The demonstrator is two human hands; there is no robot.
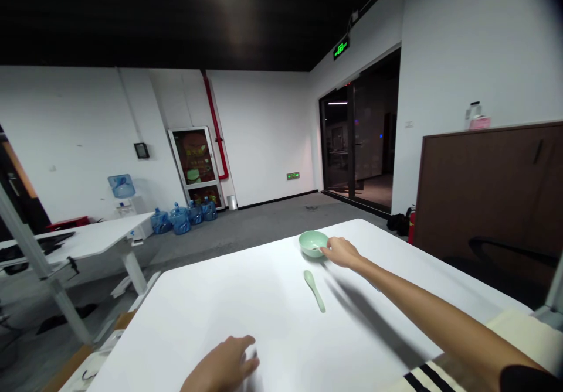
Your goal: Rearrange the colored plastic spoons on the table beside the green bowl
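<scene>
A pale green bowl is near the far edge of the white table. My right hand reaches out to it and grips its right rim, fingers closed, with the thumb toward the inside. Whether the bowl rests on the table or is slightly raised, I cannot tell. Closer to me lies a light green spoon, its rounded end pointing toward the bowl. My left hand hovers at the near side of the table, thumb and fingers apart, holding nothing.
A second white table stands on the left, with blue water bottles on the floor behind it. To the right is a brown cabinet. Striped cream cloth shows at the near right.
</scene>
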